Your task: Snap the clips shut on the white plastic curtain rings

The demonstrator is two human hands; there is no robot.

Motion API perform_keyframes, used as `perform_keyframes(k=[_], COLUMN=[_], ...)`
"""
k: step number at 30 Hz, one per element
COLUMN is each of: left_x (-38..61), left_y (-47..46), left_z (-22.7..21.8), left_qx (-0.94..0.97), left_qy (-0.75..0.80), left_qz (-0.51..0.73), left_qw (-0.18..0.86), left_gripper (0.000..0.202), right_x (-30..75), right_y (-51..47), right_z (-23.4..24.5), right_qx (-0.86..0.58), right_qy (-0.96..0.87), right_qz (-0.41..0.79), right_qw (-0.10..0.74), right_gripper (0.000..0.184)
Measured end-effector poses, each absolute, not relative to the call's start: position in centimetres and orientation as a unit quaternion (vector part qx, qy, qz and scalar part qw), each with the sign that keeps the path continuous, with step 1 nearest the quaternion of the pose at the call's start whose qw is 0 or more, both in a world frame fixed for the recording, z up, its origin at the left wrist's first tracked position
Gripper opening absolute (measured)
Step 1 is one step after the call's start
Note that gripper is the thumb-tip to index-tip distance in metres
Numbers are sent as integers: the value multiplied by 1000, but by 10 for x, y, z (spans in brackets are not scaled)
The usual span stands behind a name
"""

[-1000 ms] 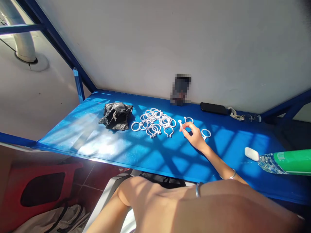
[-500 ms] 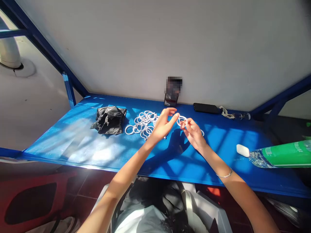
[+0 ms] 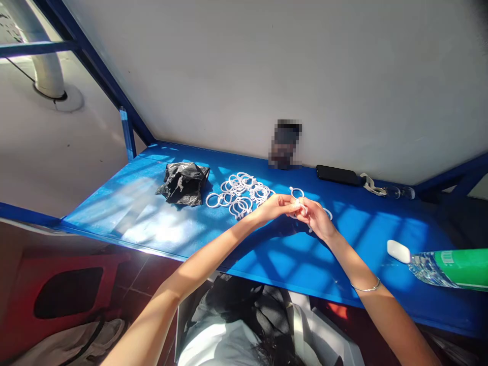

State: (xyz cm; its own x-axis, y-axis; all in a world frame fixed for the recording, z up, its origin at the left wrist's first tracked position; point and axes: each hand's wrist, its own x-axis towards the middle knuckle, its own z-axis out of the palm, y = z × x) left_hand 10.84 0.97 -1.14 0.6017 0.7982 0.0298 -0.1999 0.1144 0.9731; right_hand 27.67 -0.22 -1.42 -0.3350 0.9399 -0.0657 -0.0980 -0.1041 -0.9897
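My left hand (image 3: 275, 207) and my right hand (image 3: 317, 218) meet just above the blue table (image 3: 125, 203), fingers pinched together on a small white plastic ring (image 3: 301, 204). Most of that ring is hidden by the fingertips. A pile of several white rings (image 3: 242, 194) lies on the table just left of my hands. One loose white ring (image 3: 296, 191) lies just behind my fingers, and another ring (image 3: 327, 212) peeks out at the right of my right hand.
A crumpled black plastic bag (image 3: 183, 183) sits left of the pile. A black flat device (image 3: 337, 175) and a blurred dark object (image 3: 285, 144) rest by the white wall. A green-labelled water bottle (image 3: 444, 262) lies on its side at the right edge.
My left hand came up to the table and joined the right one. The white ring went from open fingertips half a second ago into a tight two-handed pinch, lower and nearer the table.
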Motion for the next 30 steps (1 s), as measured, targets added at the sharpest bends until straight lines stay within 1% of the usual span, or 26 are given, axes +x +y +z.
perform_keyframes(k=[1,2,5,7,14,17,20,22,24,26,27,28,30], left_x=[110,111,114,116,115,115,115,115,112,106,102,97,86], left_y=[8,7,7,8,10,8,6,4,4,6,8,10,14], left_z=[-12,-13,-13,-15,-20,-18,-13,-9,-4,1,3,4,6], left_qx=[546,522,440,406,447,444,420,387,375,426,475,532,641], left_qy=[250,235,232,235,211,233,232,215,214,263,303,350,443], left_qz=[356,358,368,366,360,356,376,405,420,420,417,416,409], left_qw=[716,738,786,803,791,788,793,800,798,757,713,649,475], left_gripper=[26,28,40,44,49,49,48,47,43,40,39,39,39], right_x=[277,277,276,275,273,273,273,272,272,274,276,280,289], right_y=[-2,-2,-1,-2,-3,-2,-2,-3,-4,-2,0,3,11], right_z=[-15,-15,-18,-21,-29,-29,-26,-21,-16,-13,-14,-17,-27], right_qx=[-404,-403,-386,-382,-383,-377,-376,-372,-375,-399,-424,-453,-508], right_qy=[-528,-532,-531,-517,-485,-498,-500,-500,-516,-564,-598,-634,-696], right_qz=[623,623,633,643,657,659,655,651,636,578,521,445,265], right_qw=[411,409,411,416,432,419,424,434,435,434,438,442,432], right_gripper=[55,56,58,59,60,62,64,62,56,42,34,29,31])
